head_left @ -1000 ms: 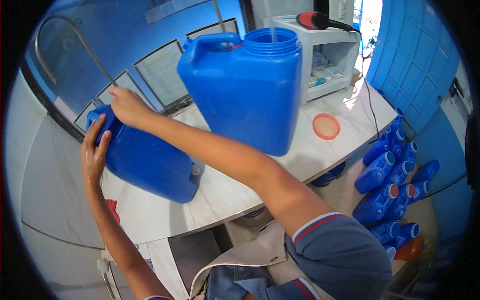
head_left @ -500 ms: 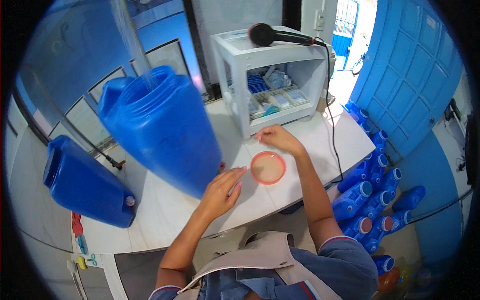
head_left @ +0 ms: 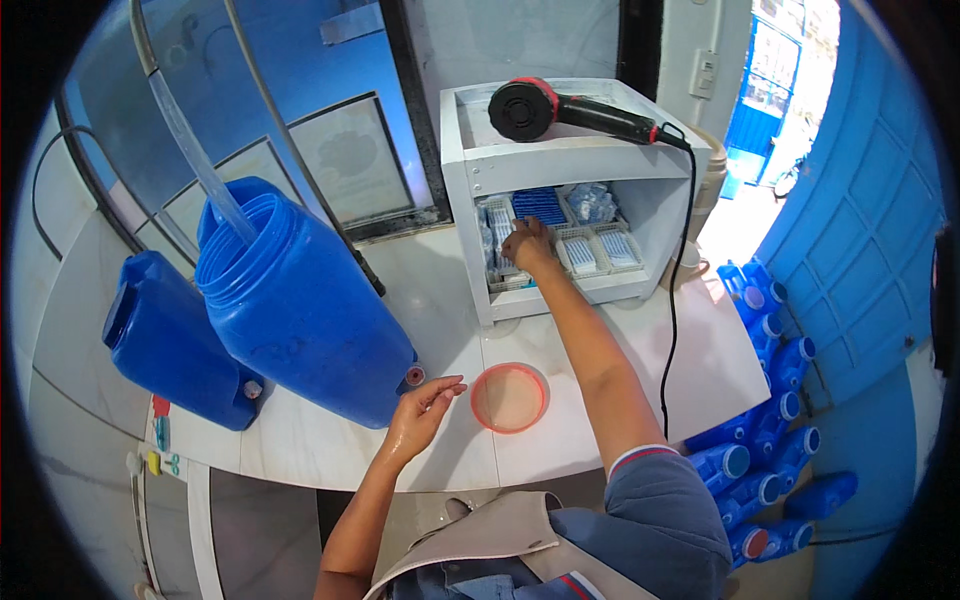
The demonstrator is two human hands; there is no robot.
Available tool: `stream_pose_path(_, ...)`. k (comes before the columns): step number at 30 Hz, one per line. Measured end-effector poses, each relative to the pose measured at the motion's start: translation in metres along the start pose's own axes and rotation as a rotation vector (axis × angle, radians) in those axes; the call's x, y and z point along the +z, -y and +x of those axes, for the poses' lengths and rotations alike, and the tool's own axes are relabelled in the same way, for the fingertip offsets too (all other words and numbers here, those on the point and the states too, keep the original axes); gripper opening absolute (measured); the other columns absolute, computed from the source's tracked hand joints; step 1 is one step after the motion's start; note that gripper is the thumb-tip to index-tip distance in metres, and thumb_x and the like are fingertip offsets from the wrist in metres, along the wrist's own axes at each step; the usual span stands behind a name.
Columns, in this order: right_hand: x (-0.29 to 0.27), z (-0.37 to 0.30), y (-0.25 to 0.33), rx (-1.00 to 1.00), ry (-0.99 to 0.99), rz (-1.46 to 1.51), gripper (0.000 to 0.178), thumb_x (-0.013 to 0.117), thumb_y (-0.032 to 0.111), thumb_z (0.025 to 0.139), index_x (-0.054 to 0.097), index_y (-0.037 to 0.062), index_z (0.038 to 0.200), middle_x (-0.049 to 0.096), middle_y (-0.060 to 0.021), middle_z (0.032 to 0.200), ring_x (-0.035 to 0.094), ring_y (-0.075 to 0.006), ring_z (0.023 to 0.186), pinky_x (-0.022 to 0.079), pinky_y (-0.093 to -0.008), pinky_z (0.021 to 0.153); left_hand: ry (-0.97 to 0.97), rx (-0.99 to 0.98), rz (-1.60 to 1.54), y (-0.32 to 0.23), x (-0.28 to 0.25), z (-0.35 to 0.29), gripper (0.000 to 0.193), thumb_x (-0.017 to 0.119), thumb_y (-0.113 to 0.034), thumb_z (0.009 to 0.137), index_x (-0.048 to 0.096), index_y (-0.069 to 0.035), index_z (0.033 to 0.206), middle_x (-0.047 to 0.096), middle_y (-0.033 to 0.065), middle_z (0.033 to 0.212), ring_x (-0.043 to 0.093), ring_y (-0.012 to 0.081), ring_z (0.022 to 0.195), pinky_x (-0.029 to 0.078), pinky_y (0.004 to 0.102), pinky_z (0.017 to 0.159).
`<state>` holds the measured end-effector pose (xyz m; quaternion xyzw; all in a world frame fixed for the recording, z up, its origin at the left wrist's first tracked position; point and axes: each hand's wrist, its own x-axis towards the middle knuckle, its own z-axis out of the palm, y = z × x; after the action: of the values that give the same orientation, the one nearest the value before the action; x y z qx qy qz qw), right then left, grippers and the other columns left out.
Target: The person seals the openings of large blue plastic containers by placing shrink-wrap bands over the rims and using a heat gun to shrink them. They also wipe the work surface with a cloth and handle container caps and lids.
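Observation:
My right hand (head_left: 527,245) reaches inside a white cabinet (head_left: 560,128), over its small baskets. Its fingers curl down beside white packed strips (head_left: 500,222) in the left basket. The fingertips are hidden, so I cannot make out what they hold, if anything. My left hand (head_left: 424,412) hovers over the table, fingers stretched out and nothing in them. Close to its fingertips lies a round coral-rimmed dish (head_left: 546,400), pale inside. Left of that hand leans a large blue jug (head_left: 310,310), its wide mouth open; a clear tube or stream (head_left: 205,180) runs down into it.
A second blue jug (head_left: 185,345) stands further left. On the cabinet top rests a black and red hair dryer or heat gun (head_left: 523,108), its cord (head_left: 672,330) hanging over the white table (head_left: 690,370). Several blue containers (head_left: 760,440) crowd the floor at right, near a blue door (head_left: 850,230).
My right hand has gone from above the dish up into the cabinet. My left hand stays beside the dish, fingers still extended. The whole view has shifted.

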<state>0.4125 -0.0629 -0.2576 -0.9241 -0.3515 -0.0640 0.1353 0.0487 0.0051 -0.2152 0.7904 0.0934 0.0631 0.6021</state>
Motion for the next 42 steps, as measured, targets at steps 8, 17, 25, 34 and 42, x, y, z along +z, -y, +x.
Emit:
stream_pose_path(8,0.0,-0.003,-0.018,0.032,-0.301,0.253,0.013,0.064,0.031,0.079,0.073,0.0225,0.082,0.049,-0.0004,0.129,0.04,-0.0275,0.115,0.027,-0.0499,0.1,0.017,0.003,-0.135,-0.009,0.022,0.025,0.032,0.048,-0.017,0.095,0.054,0.004,0.118,0.062,0.0141,0.111,0.058,0.0199,0.105,0.044,0.0315,0.093)
stream_pose_path(17,-0.025,-0.053,-0.015,0.209,-0.392,1.413,0.021,0.057,0.01,0.086,0.062,-0.0009,0.104,0.06,-0.0048,0.097,0.055,-0.013,0.085,0.043,-0.0267,0.08,-0.103,-0.015,-0.307,-0.024,0.051,0.074,0.033,0.047,-0.019,0.093,0.054,0.004,0.116,0.06,0.0139,0.113,0.058,0.0214,0.105,0.045,0.0314,0.091)
stream_pose_path(25,-0.056,-0.19,0.039,0.081,-0.379,1.783,0.028,0.052,0.001,0.087,0.047,0.0021,0.115,0.057,-0.0021,0.089,0.052,-0.0083,0.082,0.042,-0.023,0.074,-0.086,-0.223,-0.73,-0.038,0.077,0.122,0.02,0.059,-0.023,0.089,0.059,-0.003,0.09,0.06,0.0034,0.081,0.059,0.0142,0.076,0.048,0.0257,0.074)
stream_pose_path(34,-0.104,-0.253,0.066,0.121,-0.223,1.64,0.019,0.056,0.01,0.09,0.059,-0.0021,0.105,0.063,-0.0051,0.09,0.059,-0.0094,0.081,0.046,-0.0222,0.074,-0.097,0.165,-0.192,-0.053,0.063,0.056,0.011,0.065,-0.01,0.085,0.065,0.0,0.089,0.058,-0.0008,0.074,0.053,0.0076,0.071,0.043,0.0218,0.066)
stream_pose_path(42,-0.109,-0.291,0.199,-0.052,-0.221,1.621,0.007,0.059,0.004,0.088,0.059,-0.0025,0.091,0.056,0.0002,0.081,0.052,-0.0041,0.073,0.043,-0.0198,0.066,-0.152,0.122,-0.517,-0.064,-0.023,-0.062,0.01,0.067,-0.007,0.083,0.056,-0.007,0.082,0.06,-0.0006,0.081,0.052,0.0044,0.074,0.042,0.0201,0.068)
